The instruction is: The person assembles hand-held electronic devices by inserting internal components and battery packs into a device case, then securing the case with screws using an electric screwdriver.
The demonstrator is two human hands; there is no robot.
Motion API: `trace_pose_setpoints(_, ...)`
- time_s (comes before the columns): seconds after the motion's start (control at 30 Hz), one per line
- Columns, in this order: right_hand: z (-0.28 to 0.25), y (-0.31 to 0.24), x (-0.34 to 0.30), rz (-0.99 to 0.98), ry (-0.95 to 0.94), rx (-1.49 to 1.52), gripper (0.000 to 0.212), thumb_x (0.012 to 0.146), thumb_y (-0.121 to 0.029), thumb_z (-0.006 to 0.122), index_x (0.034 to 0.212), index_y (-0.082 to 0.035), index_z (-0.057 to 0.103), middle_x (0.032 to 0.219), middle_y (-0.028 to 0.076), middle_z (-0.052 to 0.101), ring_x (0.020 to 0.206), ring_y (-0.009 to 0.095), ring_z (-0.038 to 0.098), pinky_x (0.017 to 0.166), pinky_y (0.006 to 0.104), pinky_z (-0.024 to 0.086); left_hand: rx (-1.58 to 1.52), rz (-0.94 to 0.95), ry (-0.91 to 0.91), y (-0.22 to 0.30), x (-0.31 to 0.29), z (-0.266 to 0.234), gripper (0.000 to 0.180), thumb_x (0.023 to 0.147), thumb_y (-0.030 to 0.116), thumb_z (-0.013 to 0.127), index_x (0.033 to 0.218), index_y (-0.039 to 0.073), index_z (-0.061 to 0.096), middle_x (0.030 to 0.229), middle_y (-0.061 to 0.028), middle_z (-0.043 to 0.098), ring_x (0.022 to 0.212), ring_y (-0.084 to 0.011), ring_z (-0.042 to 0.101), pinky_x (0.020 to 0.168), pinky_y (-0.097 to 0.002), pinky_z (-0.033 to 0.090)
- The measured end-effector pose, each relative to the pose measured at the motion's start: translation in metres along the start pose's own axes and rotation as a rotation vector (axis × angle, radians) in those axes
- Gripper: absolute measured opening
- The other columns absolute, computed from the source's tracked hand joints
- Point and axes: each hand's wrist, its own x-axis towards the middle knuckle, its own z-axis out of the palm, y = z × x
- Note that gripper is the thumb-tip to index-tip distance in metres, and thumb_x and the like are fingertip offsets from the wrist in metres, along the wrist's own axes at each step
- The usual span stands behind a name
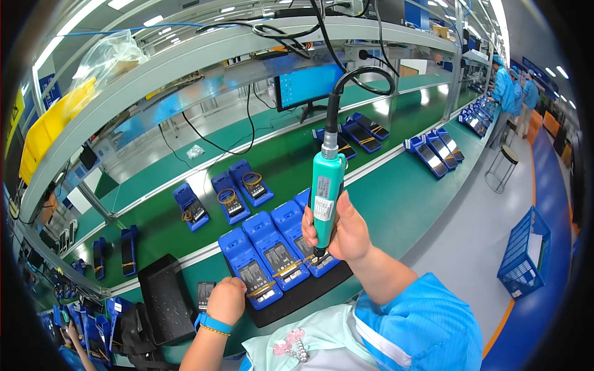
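My right hand grips a teal electric screwdriver upright, its black cable running up from the top. The screwdriver's tip points down at one of several blue handheld terminals, which lie in a row on a black mat. They show dark battery labels, and yellowish rubber bands cross their lower ends. Beside the lower end of the leftmost terminal is my left hand, fingers curled together; whatever they may hold is hidden. A dark flat block like a battery lies just left of that hand.
A black tray with small bits in it stands at left. Banded terminals lie on the green belt beyond. More terminals sit at right, a monitor behind. A blue crate and stool stand on the floor.
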Motion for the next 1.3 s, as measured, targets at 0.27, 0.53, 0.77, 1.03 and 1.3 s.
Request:
trace_pose_setpoints(0.27, 0.0, -0.003, 0.002, -0.03, -0.111, 0.042, 0.083, 0.095, -0.078, 0.029, 0.101, -0.001, 0.06, 0.082, 0.007, 0.059, 0.071, 0.015, 0.058, 0.064, 0.0274, 0.05, 0.097, 0.112, -0.021, -0.007, 0.004, 0.005, 0.016, 0.09, 0.012, 0.061, 0.085, -0.003, 0.06, 0.086, -0.0239, 0.064, 0.076, -0.0398, 0.066, 0.069, -0.0463, 0.057)
trace_pose_setpoints(0.53, 0.002, -0.005, -0.003, -0.018, -0.092, 0.03, 0.085, 0.094, -0.079, 0.026, 0.1, -0.002, 0.06, 0.081, 0.007, 0.058, 0.072, 0.015, 0.058, 0.065, 0.0268, 0.049, -0.037, 0.029, 0.018, -0.003, -0.003, 0.002, 0.008, 0.085, 0.009, 0.067, 0.086, 0.0, 0.066, 0.088, -0.0209, 0.067, 0.084, -0.0392, 0.065, 0.077, -0.0474, 0.054)
trace_pose_setpoints(0.77, 0.002, -0.003, -0.006, 0.015, -0.048, 0.106, 0.092, 0.091, -0.083, 0.024, 0.1, 0.001, 0.06, 0.082, 0.008, 0.061, 0.071, 0.018, 0.06, 0.065, 0.0322, 0.051, 0.007, 0.004, 0.078, -0.006, -0.003, 0.007, 0.008, 0.086, 0.008, 0.066, 0.081, 0.001, 0.067, 0.085, -0.0199, 0.065, 0.082, -0.0388, 0.064, 0.075, -0.0469, 0.053)
trace_pose_setpoints(1.03, 0.013, -0.014, -0.006, -0.017, 0.033, 0.028, 0.095, 0.089, -0.087, 0.018, 0.093, 0.001, 0.054, 0.074, 0.011, 0.056, 0.061, 0.021, 0.051, 0.058, 0.0331, 0.042, 0.026, 0.047, 0.061, -0.011, 0.001, 0.013, 0.007, 0.088, 0.008, 0.062, 0.089, 0.002, 0.063, 0.085, -0.0171, 0.062, 0.084, -0.0379, 0.063, 0.075, -0.047, 0.053)
trace_pose_setpoints(1.3, 0.014, -0.012, -0.008, 0.006, 0.056, -0.007, 0.095, 0.087, -0.089, 0.018, 0.09, 0.0, 0.052, 0.071, 0.012, 0.055, 0.06, 0.021, 0.049, 0.057, 0.0334, 0.041, -0.225, -0.026, -0.008, -0.015, -0.006, 0.008, 0.008, 0.091, 0.006, 0.061, 0.094, -0.001, 0.064, 0.094, -0.0197, 0.065, 0.089, -0.0398, 0.064, 0.078, -0.0449, 0.053)
